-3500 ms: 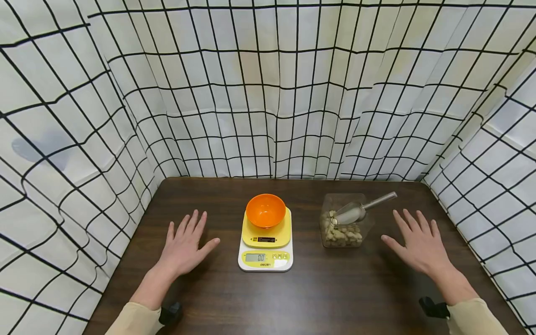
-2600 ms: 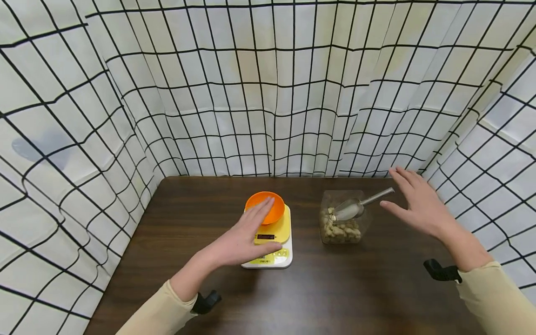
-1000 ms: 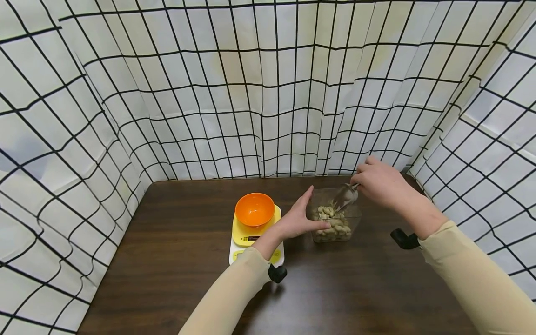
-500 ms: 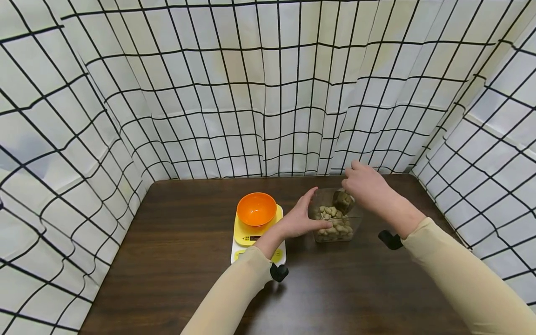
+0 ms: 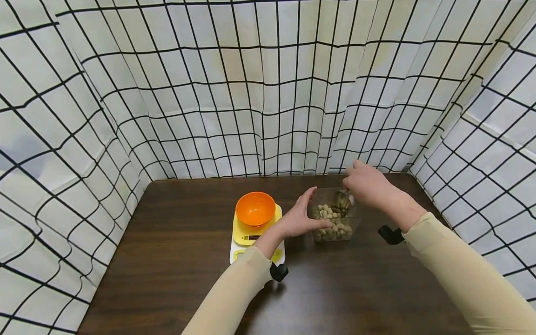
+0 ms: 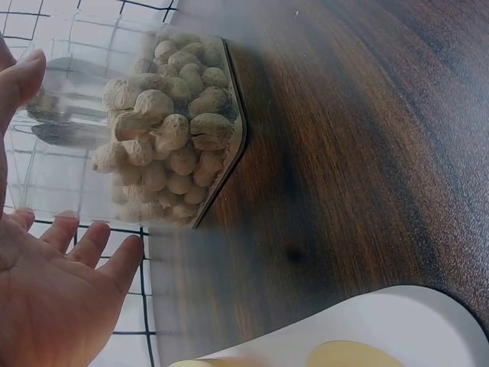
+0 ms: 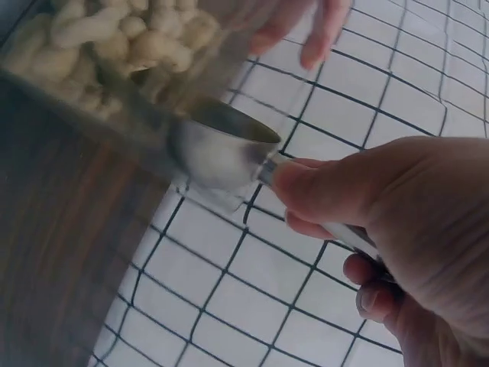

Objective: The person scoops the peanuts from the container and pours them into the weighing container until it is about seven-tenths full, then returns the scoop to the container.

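Note:
A clear square plastic container (image 5: 324, 195) of unshelled peanuts (image 5: 337, 230) stands on the table, right of centre. My left hand (image 5: 298, 219) holds it from the left, thumb on the near side and fingers on the far side; the left wrist view shows these fingertips against the clear wall. With my right hand (image 5: 370, 186) I grip the handle of a metal scoop (image 7: 221, 149), thumb along the top. The scoop's bowl is tilted down inside the container among the peanuts, as the right wrist view shows. Its handle is mostly hidden by my fist.
An orange bowl (image 5: 255, 211) sits on a yellow and white kitchen scale (image 5: 240, 237) left of the container. My left forearm crosses over the scale's lower right part, covering some of its panel. A white curtain (image 5: 268, 97) with black grid lines surrounds the dark wooden table (image 5: 176, 260).
Both hands came in from the table's sides. The left took hold of the container, the right of the scoop's handle. The scoop has since turned and dipped deeper among the peanuts.

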Available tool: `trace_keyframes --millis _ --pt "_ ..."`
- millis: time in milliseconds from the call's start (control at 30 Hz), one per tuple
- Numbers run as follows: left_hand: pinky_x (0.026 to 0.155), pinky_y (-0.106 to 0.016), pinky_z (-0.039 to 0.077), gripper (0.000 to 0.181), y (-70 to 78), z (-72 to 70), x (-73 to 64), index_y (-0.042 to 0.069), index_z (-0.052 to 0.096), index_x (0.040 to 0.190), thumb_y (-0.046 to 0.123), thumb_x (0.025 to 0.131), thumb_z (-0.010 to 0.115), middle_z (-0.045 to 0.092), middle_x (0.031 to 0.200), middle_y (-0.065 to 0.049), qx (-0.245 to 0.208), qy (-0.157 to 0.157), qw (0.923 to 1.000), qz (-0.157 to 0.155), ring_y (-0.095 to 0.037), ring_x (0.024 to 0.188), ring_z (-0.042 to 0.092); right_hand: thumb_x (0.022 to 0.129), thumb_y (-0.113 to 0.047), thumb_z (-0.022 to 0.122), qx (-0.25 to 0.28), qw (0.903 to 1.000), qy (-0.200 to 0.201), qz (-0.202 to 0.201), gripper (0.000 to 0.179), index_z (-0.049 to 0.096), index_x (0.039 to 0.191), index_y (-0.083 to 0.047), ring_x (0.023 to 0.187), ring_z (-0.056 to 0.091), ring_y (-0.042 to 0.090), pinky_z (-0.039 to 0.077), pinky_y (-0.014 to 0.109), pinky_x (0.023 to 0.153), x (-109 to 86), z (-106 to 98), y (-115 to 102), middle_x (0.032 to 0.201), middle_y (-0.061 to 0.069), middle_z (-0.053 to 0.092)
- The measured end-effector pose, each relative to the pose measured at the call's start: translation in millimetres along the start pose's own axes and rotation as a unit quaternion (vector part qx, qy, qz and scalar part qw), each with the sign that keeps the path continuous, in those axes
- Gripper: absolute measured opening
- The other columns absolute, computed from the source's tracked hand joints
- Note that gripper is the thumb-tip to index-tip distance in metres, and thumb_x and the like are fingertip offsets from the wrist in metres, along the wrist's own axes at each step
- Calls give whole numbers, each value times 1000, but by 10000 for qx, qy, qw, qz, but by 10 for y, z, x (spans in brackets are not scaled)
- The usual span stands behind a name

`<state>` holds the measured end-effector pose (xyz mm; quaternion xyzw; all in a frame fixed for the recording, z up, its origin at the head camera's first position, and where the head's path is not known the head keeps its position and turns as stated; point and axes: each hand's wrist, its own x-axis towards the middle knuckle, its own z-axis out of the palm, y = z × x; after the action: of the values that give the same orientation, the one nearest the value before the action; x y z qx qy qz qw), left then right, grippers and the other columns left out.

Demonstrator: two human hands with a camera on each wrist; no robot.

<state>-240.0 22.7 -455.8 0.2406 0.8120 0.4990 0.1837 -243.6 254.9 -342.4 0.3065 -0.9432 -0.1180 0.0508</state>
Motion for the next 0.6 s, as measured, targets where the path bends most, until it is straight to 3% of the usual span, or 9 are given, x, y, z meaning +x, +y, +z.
trace_keyframes --millis 300,600 --pt "113 -51 37 110 -5 15 -3 35 8 164 49 84 82 18 167 2 13 1 10000 31 -21 149 29 91 -2 69 755 9968 -241 114 14 79 95 -11 79 44 23 42 39 70 -74 -79 66 88 3 59" --pt "113 -50 38 110 -4 14 17 37 9 164 51 83 82 20 167 5 47 79 9999 54 -21 149 29 92 -6 70 1196 9926 -175 108 11 79 95 -11 84 46 24 44 42 73 -106 -48 191 92 2 62"
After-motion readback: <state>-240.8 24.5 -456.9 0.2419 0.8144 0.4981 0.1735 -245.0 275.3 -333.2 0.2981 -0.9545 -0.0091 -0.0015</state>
